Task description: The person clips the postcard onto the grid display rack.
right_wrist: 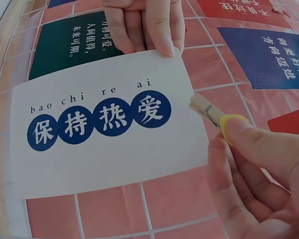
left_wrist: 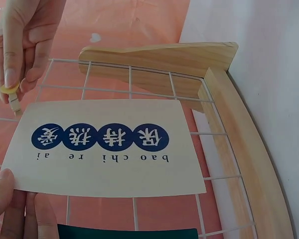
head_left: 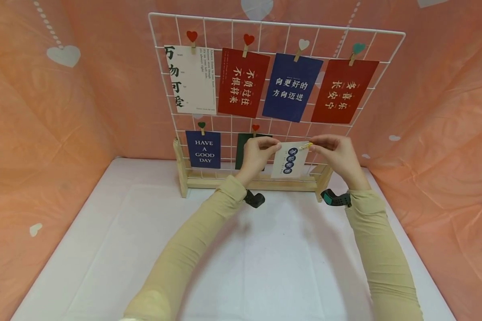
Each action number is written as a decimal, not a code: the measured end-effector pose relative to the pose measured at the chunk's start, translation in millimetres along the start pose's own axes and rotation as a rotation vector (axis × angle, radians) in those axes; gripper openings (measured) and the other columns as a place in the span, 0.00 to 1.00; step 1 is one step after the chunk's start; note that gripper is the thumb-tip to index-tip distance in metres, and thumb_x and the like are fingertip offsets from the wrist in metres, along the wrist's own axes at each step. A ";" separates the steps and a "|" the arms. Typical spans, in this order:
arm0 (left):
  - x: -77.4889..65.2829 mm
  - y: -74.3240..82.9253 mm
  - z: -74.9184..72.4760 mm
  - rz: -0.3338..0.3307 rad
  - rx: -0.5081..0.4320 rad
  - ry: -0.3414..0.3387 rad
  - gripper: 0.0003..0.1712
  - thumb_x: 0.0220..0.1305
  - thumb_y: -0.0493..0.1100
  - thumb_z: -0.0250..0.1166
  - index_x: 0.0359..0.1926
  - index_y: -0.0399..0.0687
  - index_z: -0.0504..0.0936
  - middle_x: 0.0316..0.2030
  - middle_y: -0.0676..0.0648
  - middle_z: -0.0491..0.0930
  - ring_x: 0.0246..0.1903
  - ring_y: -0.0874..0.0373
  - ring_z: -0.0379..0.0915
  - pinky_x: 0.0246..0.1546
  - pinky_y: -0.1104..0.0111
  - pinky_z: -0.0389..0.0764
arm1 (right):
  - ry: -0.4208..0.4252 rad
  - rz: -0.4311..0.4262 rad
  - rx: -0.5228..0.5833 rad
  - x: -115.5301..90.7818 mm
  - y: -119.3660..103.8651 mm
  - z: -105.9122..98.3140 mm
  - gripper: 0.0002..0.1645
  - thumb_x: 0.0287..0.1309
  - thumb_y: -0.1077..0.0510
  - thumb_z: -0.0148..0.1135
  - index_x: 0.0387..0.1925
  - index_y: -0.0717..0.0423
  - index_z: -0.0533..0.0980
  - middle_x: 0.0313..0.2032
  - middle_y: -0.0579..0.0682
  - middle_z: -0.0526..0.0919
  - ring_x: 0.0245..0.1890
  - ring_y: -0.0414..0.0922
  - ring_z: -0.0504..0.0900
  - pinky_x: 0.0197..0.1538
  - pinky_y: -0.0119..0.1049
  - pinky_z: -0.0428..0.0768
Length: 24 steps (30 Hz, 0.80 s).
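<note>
A white card (head_left: 288,161) printed with blue circles and characters hangs against the lower right of a white wire grid (head_left: 232,147). My left hand (head_left: 260,156) pinches the card at its upper left corner, thumb on the front. In my right hand (head_left: 339,154) a small wooden clothespin (right_wrist: 207,108) with a yellow top is pinched between thumb and fingers. The clothespin's tip is at the card's top edge; whether it bites on the card I cannot tell. Behind the left hand a dark green card (right_wrist: 72,45) is partly covered.
Four-heart row above: a white card (head_left: 201,89), a red card (head_left: 244,82), a blue card (head_left: 292,88) and another red card (head_left: 345,91) hang from clothespins. A blue card reading HAVE A GOOD DAY (head_left: 203,150) hangs lower left. Wooden feet (head_left: 180,169) support the grid on a white table (head_left: 144,249).
</note>
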<state>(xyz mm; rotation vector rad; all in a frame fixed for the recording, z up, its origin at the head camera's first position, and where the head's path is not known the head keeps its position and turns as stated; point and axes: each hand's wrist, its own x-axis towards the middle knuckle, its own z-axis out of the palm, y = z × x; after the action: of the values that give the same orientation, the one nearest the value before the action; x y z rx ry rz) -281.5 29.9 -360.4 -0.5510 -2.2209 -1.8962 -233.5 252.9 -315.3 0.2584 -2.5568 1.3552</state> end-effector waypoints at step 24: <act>6.6 1.1 2.6 0.109 0.088 0.068 0.08 0.61 0.38 0.67 0.41 0.41 0.87 0.36 0.46 0.85 0.32 0.60 0.79 0.35 0.76 0.79 | 0.183 -0.209 -0.096 13.3 -2.5 9.7 0.12 0.59 0.65 0.64 0.44 0.64 0.82 0.41 0.55 0.84 0.38 0.35 0.80 0.45 0.24 0.79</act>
<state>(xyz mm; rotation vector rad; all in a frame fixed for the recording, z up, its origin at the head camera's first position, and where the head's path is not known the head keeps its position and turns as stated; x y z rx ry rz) -286.8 33.6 -357.5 -0.5720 -2.1737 -1.7290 -246.7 242.9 -314.8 0.3550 -2.3612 1.1237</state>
